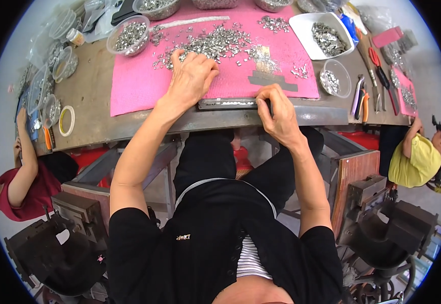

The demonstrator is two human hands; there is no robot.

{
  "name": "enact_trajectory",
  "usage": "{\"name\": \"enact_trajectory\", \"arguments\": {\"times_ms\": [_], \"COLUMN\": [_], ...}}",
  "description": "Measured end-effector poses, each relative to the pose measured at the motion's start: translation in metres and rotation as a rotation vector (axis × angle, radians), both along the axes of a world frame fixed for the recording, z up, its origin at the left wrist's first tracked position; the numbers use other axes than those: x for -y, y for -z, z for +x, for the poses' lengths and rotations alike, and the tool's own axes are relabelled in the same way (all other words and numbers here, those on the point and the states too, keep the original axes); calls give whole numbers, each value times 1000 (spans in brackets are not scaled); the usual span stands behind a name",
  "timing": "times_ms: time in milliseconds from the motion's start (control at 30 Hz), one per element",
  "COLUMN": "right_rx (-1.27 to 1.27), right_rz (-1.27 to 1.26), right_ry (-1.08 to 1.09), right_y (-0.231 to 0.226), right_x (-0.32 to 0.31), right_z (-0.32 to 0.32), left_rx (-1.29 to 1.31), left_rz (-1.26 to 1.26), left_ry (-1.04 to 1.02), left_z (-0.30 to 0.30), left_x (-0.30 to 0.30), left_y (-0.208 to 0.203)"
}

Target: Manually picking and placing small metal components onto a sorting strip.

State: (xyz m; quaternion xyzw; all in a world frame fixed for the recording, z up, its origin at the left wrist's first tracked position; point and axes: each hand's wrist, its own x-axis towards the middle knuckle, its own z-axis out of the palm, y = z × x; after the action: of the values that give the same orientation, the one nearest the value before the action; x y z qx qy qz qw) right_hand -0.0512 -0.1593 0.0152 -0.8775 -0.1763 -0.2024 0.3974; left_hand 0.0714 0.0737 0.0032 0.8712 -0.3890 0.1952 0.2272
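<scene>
While right hand [280, 114] clamps dark rail [225, 104] between fingers at one end, rail running left of them, uneven pressure could tilt it. Left hand [192, 76] curls beside metal pieces [218, 43]; can't tell if fingers pinch any.

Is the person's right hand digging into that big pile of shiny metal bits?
No, the right hand is at the right end of a narrow dark strip, apart from the pile.

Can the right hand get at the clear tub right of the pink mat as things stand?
Likely yes: the right hand, at the end of the dark rail, is close, and only pink mat and bench top show between it and the clear tub.
</scene>
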Motion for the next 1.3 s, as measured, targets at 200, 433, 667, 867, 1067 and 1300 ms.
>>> {"name": "enact_trajectory", "arguments": {"times_ms": [200,433,667,867,1067,1300], "right_rx": [48,146,215,86,110,102], "right_rz": [-95,-259,-436,-60,-30,45], "right_ry": [-2,33,37,182,207,235], "right_y": [0,-1,-6,2,9,15], "right_x": [-4,-5,-2,1,0,0], "right_z": [1,-1,-7,-11,-10,-11], "left_rx": [44,-230,-384,-256,-90,9], "left_rz": [21,-256,-415,-333,-294,-290], "left_ry": [-3,68,160,123,73,53], "left_z": [-4,-35,-74,-77,-80,-86], "left_x": [-2,6,26,33,35,35], "left_y": [-5,-14,-9,-4,-1,2]}}
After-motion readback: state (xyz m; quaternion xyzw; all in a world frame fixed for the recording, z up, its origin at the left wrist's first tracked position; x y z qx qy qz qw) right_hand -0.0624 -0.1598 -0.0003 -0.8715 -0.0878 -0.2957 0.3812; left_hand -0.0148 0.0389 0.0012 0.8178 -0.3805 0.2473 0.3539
